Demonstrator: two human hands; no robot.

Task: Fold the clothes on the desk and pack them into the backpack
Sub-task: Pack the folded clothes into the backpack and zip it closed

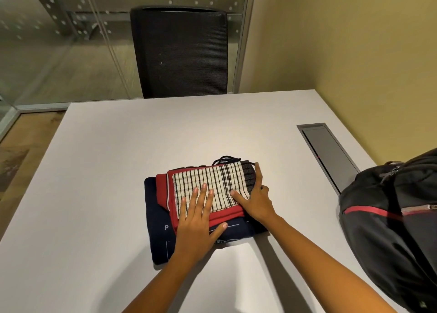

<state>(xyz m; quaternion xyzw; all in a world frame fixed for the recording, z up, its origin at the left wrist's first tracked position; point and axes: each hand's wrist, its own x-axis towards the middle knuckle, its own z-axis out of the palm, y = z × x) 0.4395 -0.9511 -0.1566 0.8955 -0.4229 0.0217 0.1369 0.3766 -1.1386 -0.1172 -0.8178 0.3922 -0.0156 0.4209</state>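
The folded clothes sit as one stack in the lower middle of the frame. A checked cloth (212,180) lies on top of a red garment (163,187), which lies on a navy garment (158,230). A dark striped piece (249,178) is tucked at the stack's right end, with a black cord (227,159) straggling out behind it.

The left hand (196,220) lies flat on top, fingers straight on the checked cloth and thumb out over the navy layer. It presses and grasps nothing. The right hand (256,201) is spread wide against the right side of the stack, forefinger along the striped piece and thumb on the checks, also holding nothing.

The stack rests on the pale desk (118,170). The black backpack (387,230) stands well apart at the right edge, beyond a grey cable hatch (328,152). From here I cannot tell whether its mouth is open. A black mesh chair (182,52) stands at the top centre.

To my eye the folding looks done and the lift is what remains. The layers are stepped, not squared, so a lift from the top alone could let the navy one slide off and unfold. The loose cord might catch on the bag's zip. If the bag is shut, one hand must leave the stack to open it, and the stack could sag.
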